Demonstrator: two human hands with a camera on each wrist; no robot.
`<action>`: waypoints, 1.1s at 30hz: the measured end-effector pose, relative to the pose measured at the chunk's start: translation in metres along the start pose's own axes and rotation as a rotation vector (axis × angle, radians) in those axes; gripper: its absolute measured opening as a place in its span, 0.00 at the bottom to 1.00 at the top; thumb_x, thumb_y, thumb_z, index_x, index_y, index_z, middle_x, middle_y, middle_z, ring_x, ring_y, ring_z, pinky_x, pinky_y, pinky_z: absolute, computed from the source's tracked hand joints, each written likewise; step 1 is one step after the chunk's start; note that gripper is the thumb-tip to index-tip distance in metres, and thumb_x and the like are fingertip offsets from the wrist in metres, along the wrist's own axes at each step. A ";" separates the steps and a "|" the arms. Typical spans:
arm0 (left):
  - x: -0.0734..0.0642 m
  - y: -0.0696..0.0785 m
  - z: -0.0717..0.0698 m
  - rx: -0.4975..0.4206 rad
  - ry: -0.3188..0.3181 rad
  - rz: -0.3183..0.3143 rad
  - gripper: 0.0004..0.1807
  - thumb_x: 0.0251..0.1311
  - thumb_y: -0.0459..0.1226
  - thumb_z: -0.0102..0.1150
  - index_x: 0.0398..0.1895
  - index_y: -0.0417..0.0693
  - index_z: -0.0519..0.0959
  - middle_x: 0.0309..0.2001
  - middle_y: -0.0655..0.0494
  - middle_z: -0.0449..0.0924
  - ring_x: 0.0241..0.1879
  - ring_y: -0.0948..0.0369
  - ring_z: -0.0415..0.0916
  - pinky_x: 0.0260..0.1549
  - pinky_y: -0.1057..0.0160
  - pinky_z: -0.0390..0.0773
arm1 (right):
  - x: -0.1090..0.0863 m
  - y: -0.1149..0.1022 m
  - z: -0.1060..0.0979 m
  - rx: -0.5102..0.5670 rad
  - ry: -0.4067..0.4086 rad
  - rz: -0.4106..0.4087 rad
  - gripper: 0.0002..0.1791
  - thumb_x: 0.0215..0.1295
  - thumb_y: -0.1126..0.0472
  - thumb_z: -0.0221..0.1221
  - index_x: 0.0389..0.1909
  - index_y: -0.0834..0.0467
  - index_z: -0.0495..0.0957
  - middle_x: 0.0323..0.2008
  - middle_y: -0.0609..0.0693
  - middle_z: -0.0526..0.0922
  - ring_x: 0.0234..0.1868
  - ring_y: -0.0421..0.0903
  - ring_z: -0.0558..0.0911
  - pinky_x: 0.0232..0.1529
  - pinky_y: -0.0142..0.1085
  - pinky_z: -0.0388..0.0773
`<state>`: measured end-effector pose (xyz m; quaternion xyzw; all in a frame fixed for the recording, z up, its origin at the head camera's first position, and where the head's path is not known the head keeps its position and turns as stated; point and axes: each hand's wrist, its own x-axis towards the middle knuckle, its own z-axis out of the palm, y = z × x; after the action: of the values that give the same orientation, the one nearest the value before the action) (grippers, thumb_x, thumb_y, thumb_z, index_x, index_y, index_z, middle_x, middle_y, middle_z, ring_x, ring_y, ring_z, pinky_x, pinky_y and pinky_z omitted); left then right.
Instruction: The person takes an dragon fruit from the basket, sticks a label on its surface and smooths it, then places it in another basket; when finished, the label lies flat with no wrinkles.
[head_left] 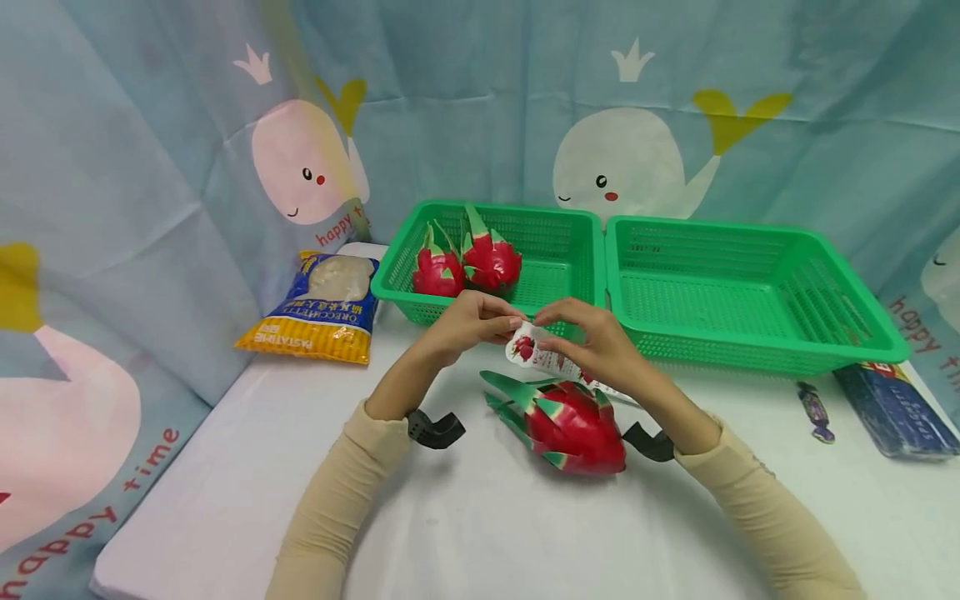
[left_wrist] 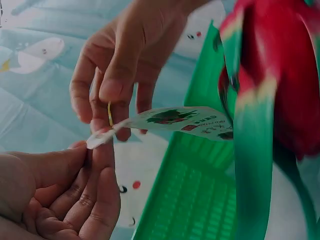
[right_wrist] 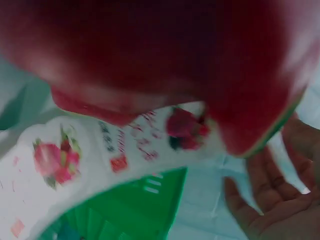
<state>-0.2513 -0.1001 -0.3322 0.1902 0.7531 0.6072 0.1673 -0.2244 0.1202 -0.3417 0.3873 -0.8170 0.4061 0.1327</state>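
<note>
My left hand [head_left: 480,323] pinches the rounded end of a white paper label strip [head_left: 522,348] printed with dragon fruit pictures. Close beside it, my right hand [head_left: 592,337] has thumb and finger on a thin yellow tie [left_wrist: 110,114], which meets the strip's end in the left wrist view. From there the strip runs to the right, partly behind the right hand. Below both hands lies a red dragon fruit [head_left: 577,429], its green leaves pointing left. The same fruit fills the top of the right wrist view and covers part of the strip.
Two dragon fruits [head_left: 491,265] sit in the left green basket [head_left: 562,242]. Beside it stands a second green basket [head_left: 750,354]. A pasta bag [head_left: 322,308] lies at left; a wrapped candy [head_left: 815,412] and a blue spaghetti pack [head_left: 900,417] lie at right.
</note>
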 end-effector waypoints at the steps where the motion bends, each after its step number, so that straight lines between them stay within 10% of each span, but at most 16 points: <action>1: -0.001 0.001 0.001 -0.021 -0.010 0.000 0.14 0.60 0.31 0.55 0.45 0.28 0.77 0.41 0.38 0.82 0.32 0.61 0.82 0.42 0.52 0.80 | 0.001 0.001 0.002 0.030 0.003 -0.008 0.14 0.52 0.66 0.65 0.42 0.59 0.79 0.41 0.49 0.81 0.45 0.44 0.80 0.48 0.41 0.78; 21: -0.002 0.003 0.016 -0.231 -0.050 -0.060 0.16 0.59 0.27 0.53 0.50 0.24 0.73 0.32 0.57 0.84 0.32 0.63 0.81 0.41 0.57 0.81 | -0.003 0.005 0.005 0.169 0.071 -0.153 0.10 0.47 0.74 0.65 0.29 0.58 0.80 0.33 0.49 0.80 0.39 0.40 0.78 0.41 0.27 0.77; 33: 0.001 -0.037 -0.005 0.137 0.253 -0.061 0.11 0.56 0.33 0.60 0.40 0.34 0.82 0.40 0.40 0.83 0.31 0.64 0.80 0.37 0.63 0.82 | -0.007 0.011 0.000 0.163 0.119 -0.058 0.09 0.48 0.75 0.64 0.29 0.61 0.77 0.30 0.51 0.80 0.38 0.38 0.75 0.43 0.29 0.75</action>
<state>-0.2576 -0.1111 -0.3675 0.1001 0.8132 0.5683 0.0759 -0.2277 0.1279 -0.3513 0.3953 -0.7604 0.4895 0.1608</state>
